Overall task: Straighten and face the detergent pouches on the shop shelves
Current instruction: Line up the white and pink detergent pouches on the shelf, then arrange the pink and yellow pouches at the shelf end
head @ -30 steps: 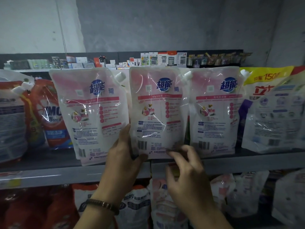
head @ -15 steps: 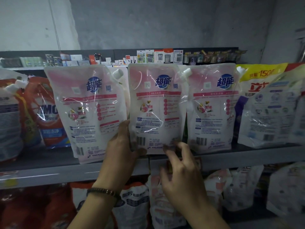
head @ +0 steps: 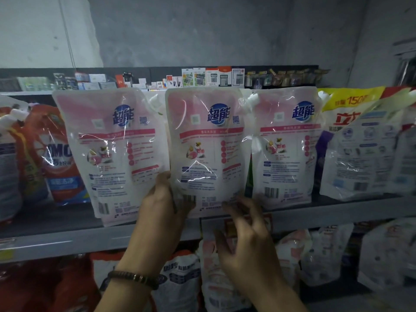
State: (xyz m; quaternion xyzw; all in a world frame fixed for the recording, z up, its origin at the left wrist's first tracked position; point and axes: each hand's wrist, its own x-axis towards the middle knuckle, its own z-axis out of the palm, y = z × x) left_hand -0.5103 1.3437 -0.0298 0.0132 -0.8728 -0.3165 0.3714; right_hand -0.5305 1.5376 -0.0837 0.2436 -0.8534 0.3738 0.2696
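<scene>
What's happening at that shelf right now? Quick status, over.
Left hand grips middle pink pouch by its lower left edge. Right hand open, fingertips at its bottom edge. Tilted pouch close beside left hand.

You're working bare-handed, and both forearms are showing uncovered as they're coming up from the bottom of the view. Your left hand (head: 162, 212) is wearing a bracelet (head: 135, 278) at the wrist: dark brown round beads strung close together, with one bead near the middle catching a paler amber glint. Your right hand (head: 247, 239) is showing bare, its fingertips blurring softly at the edges.
</scene>
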